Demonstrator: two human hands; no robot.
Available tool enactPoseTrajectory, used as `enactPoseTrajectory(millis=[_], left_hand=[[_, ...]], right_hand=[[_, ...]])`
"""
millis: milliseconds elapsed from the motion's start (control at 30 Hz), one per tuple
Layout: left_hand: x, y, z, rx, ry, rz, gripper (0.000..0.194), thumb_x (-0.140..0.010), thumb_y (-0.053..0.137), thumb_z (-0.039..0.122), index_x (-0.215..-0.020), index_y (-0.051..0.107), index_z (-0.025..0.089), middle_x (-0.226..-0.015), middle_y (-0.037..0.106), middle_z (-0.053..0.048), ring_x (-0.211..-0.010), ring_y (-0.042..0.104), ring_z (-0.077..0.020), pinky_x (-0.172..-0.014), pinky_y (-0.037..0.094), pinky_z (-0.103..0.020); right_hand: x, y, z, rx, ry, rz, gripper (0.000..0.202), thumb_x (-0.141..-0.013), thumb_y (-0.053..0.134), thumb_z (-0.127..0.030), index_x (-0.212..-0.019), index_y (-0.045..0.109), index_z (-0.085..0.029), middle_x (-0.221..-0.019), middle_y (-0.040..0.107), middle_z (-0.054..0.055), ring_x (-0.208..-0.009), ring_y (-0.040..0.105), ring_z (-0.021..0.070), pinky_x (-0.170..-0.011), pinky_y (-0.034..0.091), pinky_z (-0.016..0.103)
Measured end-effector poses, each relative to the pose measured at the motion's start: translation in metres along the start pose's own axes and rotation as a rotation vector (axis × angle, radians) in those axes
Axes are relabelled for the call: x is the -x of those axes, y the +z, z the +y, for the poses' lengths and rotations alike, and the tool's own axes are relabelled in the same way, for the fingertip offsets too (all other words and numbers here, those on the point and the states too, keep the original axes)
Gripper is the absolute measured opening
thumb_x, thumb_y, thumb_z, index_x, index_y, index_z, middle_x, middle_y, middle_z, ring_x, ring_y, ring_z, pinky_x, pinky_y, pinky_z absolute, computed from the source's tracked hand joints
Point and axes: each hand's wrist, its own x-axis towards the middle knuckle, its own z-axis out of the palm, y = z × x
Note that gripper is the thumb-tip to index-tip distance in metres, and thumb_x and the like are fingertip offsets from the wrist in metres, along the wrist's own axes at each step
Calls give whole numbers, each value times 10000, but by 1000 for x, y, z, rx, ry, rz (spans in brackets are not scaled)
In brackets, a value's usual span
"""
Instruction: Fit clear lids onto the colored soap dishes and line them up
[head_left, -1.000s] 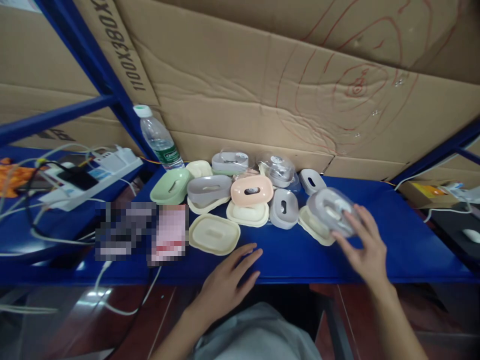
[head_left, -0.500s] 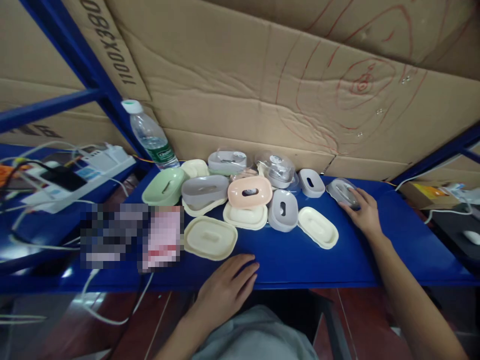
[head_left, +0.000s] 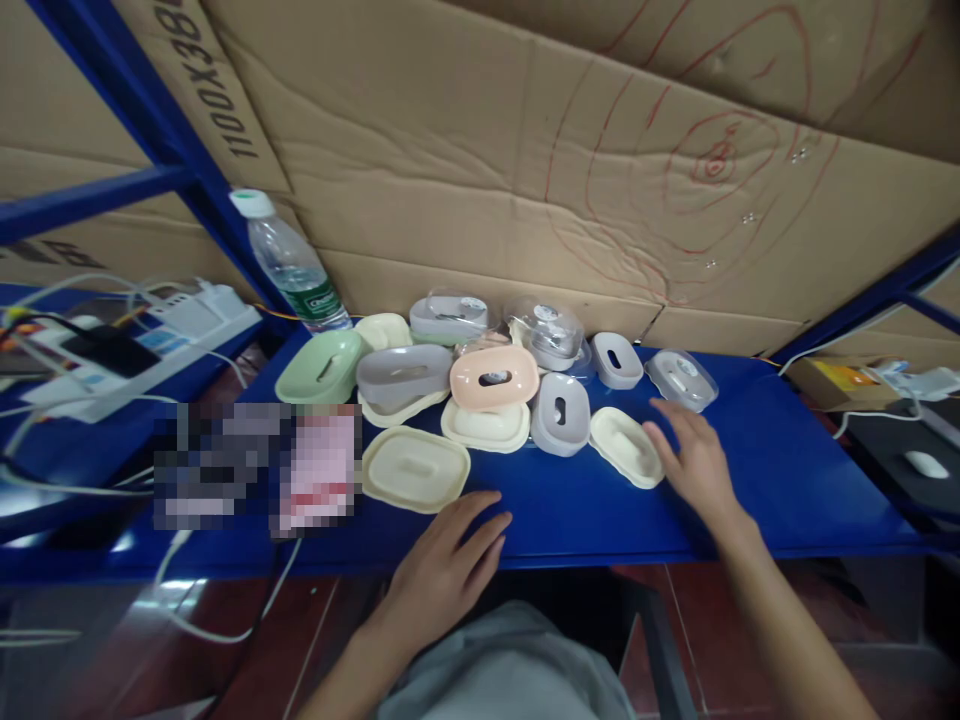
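Observation:
My right hand (head_left: 694, 468) hovers over the blue tabletop with fingers apart, holding nothing. Just left of its thumb lies a cream oval lid (head_left: 627, 447); whether they touch I cannot tell. Beyond the fingertips is a clear plastic cover (head_left: 682, 380) over a grey piece. My left hand (head_left: 450, 560) rests at the table's front edge, fingers stretched and empty, close to a larger cream lid (head_left: 416, 468). Between the hands and the back wall sit a peach oval box (head_left: 480, 380), a grey box with a slot (head_left: 562, 425) and a green box (head_left: 322, 368).
Cardboard (head_left: 450, 160) walls off the back. A water bottle (head_left: 292, 265) stands at the back left. Further left are a white power strip (head_left: 202, 320) with cables and two blurred-out items. A small grey box (head_left: 616, 360) and more clear covers (head_left: 544, 330) stand along the back.
My right hand has let go of the clear-covered grey piece and drawn back towards me and left, near the cream lid. My left hand stays about where it was.

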Motion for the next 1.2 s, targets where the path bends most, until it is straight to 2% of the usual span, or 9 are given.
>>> enactPoseTrajectory(millis=[133, 233, 300, 500, 700, 800, 933, 1100, 1200], left_hand=[[-7, -7, 1, -37, -21, 38, 326, -984, 623, 126, -1299, 655, 204, -1394, 653, -142, -1306, 634, -256, -1148, 513, -448], [-11, -13, -1, -231, -85, 129, 311, -957, 655, 111, -1254, 670, 202, -1348, 690, -143, -1290, 642, -315, -1225, 357, -640], [-10, -16, -3, -334, -153, 153, 259, -952, 667, 130, -1202, 683, 196, -1270, 733, -131, -1253, 661, -346, -1222, 297, -701], [-8, -13, 9, -308, -211, 96, 170, -992, 623, 179, -1142, 702, 194, -1165, 778, -90, -1085, 723, -275, -1155, 377, -539], [-8, -8, 38, -150, -70, -92, 318, -1056, 551, 300, -1349, 664, 249, -1332, 736, -63, -1219, 667, -262, -1208, 260, -494], [-5, -13, 34, -151, -53, -101, 316, -1046, 578, 338, -1341, 670, 272, -1405, 697, -77, -1289, 630, -287, -1223, 236, -521], [-3, -22, 18, -171, -24, -131, 209, -1026, 610, 272, -1211, 708, 259, -1266, 754, -54, -1203, 672, -267, -1179, 308, -485], [-5, -28, 13, -134, 28, -84, 165, -1019, 604, 207, -1140, 707, 250, -1168, 774, -44, -1110, 706, -255, -1080, 440, -461], [-4, -32, 15, 17, -52, 53, 161, -1003, 634, 181, -1135, 691, 254, -1143, 769, -44, -1085, 717, -224, -1003, 529, -396]], right_hand=[[31, -5, -44, 29, -81, -139, 488, -1058, 525, -535, -1446, 602, -250, -1446, 661, 121, -1308, 623, 337, -1049, 494, 503], [43, -1, -51, 59, -99, -178, 400, -1079, 512, -465, -1412, 634, -279, -1488, 636, 90, -1308, 623, 322, -1072, 471, 511], [48, 1, -50, 61, -91, -163, 354, -1091, 497, -399, -1385, 653, -277, -1485, 640, 84, -1301, 626, 312, -1081, 460, 508], [64, -1, -58, 55, -45, -81, 299, -1084, 519, -357, -1315, 691, -273, -1438, 672, 92, -1214, 669, 302, -1048, 448, 506], [86, -12, -76, 14, -43, -96, 302, -1079, 539, -348, -1348, 668, -299, -1458, 659, 78, -1267, 646, 292, -1077, 417, 504], [94, -17, -82, -34, -60, -119, 303, -1079, 544, -325, -1360, 657, -308, -1483, 642, 74, -1307, 627, 280, -1114, 395, 508], [100, -19, -86, -79, -86, -146, 315, -1083, 541, -309, -1381, 641, -325, -1515, 617, 75, -1347, 610, 278, -1163, 347, 541], [94, -21, -90, -108, -101, -214, 348, -1087, 521, -311, -1426, 596, -336, -1576, 560, 80, -1423, 559, 295, -1212, 280, 590], [77, -23, -98, -122, -110, -195, 455, -1077, 541, -349, -1528, 491, -313, -1598, 533, 106, -1474, 503, 316, -1225, 275, 595]])
